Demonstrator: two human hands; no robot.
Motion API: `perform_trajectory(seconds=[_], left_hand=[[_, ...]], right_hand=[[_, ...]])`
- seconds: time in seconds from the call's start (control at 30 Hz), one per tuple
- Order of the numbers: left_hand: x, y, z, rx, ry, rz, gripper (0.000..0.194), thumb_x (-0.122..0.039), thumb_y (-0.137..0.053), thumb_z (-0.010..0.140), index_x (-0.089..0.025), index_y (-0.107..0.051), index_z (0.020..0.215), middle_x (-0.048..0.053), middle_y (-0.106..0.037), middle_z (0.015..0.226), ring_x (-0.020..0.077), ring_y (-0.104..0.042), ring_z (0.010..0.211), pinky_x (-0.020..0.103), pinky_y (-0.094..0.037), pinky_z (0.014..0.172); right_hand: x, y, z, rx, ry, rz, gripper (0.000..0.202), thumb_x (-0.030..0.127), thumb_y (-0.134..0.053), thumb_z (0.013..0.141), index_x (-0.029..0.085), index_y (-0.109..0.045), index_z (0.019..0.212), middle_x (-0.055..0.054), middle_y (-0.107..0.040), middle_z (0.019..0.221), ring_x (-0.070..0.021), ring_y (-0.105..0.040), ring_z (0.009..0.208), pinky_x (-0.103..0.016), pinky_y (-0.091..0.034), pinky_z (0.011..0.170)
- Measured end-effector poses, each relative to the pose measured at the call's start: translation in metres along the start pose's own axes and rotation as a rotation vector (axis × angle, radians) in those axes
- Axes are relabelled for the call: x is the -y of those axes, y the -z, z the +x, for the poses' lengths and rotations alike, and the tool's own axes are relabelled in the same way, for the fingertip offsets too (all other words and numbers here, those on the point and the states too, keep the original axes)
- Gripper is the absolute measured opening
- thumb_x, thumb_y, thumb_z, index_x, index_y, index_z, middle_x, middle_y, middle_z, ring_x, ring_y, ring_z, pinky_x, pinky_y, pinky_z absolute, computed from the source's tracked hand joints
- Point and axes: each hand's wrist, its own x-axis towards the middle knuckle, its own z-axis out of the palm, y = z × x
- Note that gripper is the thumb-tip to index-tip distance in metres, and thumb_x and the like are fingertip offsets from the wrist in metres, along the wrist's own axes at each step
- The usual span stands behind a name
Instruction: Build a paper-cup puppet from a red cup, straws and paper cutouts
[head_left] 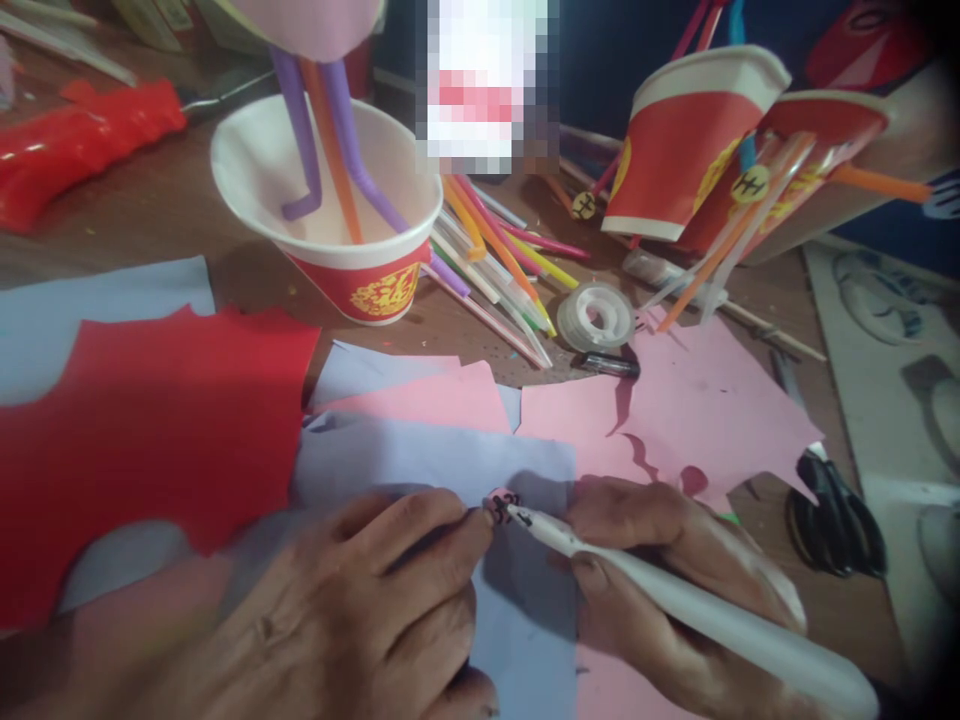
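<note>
Between finger and thumb, my left hand (390,590) pinches a small pink paper disc (501,503) with black marks on it. My right hand (660,580) is closed round a white pen (697,600), whose tip touches or nearly touches the disc. Below the disc lies a sheet of blue-grey paper (532,620). Cut pink paper (712,400) spreads behind and to the right of my right hand, and cut red paper (187,420) lies to the left of my left hand.
A red and white paper cup (360,285) holding straws stands at the back. Loose straws (495,250), a tape roll (596,316) and a black cap (609,364) lie right of it. More cups (686,150) are at upper right, black-handled scissors (836,520) at right, a red-handled tool (90,140) at upper left.
</note>
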Motion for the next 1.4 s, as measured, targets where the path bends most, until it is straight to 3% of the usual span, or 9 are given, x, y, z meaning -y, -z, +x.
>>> perform_trajectory(seconds=[0.23, 0.37, 0.8, 1.0, 1.13, 1.27, 1.4], left_hand=[[-0.002, 0.003, 0.002, 0.037, 0.031, 0.000, 0.037, -0.037, -0.041, 0.095, -0.021, -0.065, 0.073, -0.001, -0.073, 0.104, 0.0152, -0.056, 0.102, 0.026, -0.040, 0.089], [0.001, 0.000, -0.001, -0.018, -0.006, 0.010, 0.039, -0.037, -0.038, 0.096, -0.022, -0.065, 0.072, -0.001, -0.073, 0.101, 0.0158, -0.056, 0.100, 0.027, -0.042, 0.085], [-0.002, 0.003, 0.000, 0.042, 0.036, 0.014, 0.036, -0.040, -0.041, 0.095, -0.022, -0.064, 0.074, -0.003, -0.073, 0.103, 0.0154, -0.056, 0.102, 0.028, -0.040, 0.085], [0.000, 0.002, 0.001, 0.065, 0.030, 0.011, 0.025, -0.029, -0.048, 0.090, -0.022, -0.064, 0.072, -0.005, -0.073, 0.102, 0.0162, -0.057, 0.099, 0.029, -0.043, 0.080], [0.000, -0.001, 0.000, 0.040, 0.006, 0.023, 0.025, -0.031, -0.048, 0.089, -0.023, -0.062, 0.071, -0.006, -0.073, 0.100, 0.0163, -0.057, 0.098, 0.030, -0.042, 0.078], [-0.001, 0.000, -0.001, 0.062, 0.048, 0.013, 0.023, -0.031, -0.049, 0.090, -0.022, -0.063, 0.073, -0.006, -0.073, 0.103, 0.0158, -0.057, 0.100, 0.031, -0.040, 0.081], [0.001, 0.000, -0.002, 0.078, 0.019, 0.019, 0.026, -0.039, -0.050, 0.090, -0.022, -0.063, 0.075, -0.005, -0.071, 0.109, 0.0168, -0.056, 0.099, 0.031, -0.040, 0.080]], right_hand=[[0.008, 0.003, 0.004, 0.072, -0.035, -0.031, 0.019, 0.011, -0.055, 0.074, 0.027, -0.049, 0.082, 0.007, -0.061, 0.058, -0.0128, -0.061, 0.044, -0.021, -0.051, 0.043], [0.003, 0.000, 0.004, 0.056, 0.036, 0.004, 0.020, 0.011, -0.053, 0.074, 0.028, -0.050, 0.084, 0.006, -0.062, 0.057, -0.0132, -0.061, 0.043, -0.021, -0.051, 0.042], [0.004, -0.001, 0.004, 0.061, 0.051, -0.021, 0.023, 0.008, -0.053, 0.074, 0.027, -0.050, 0.087, 0.007, -0.064, 0.059, -0.0128, -0.062, 0.046, -0.022, -0.055, 0.045], [0.007, 0.002, 0.004, 0.080, 0.051, -0.053, 0.024, 0.009, -0.054, 0.073, 0.027, -0.049, 0.088, 0.006, -0.065, 0.061, -0.0145, -0.065, 0.051, -0.023, -0.055, 0.045], [0.005, 0.002, 0.008, 0.108, 0.058, -0.082, 0.021, 0.009, -0.054, 0.074, 0.026, -0.049, 0.084, 0.007, -0.058, 0.052, -0.0147, -0.065, 0.049, -0.021, -0.052, 0.042], [0.005, 0.001, 0.009, 0.106, 0.066, -0.056, 0.019, 0.008, -0.053, 0.072, 0.024, -0.049, 0.082, 0.007, -0.060, 0.055, -0.0106, -0.062, 0.046, -0.018, -0.053, 0.045], [0.003, 0.000, 0.008, 0.085, 0.101, -0.058, 0.020, 0.008, -0.055, 0.073, 0.024, -0.049, 0.083, 0.007, -0.059, 0.053, -0.0127, -0.064, 0.049, -0.019, -0.053, 0.044]])
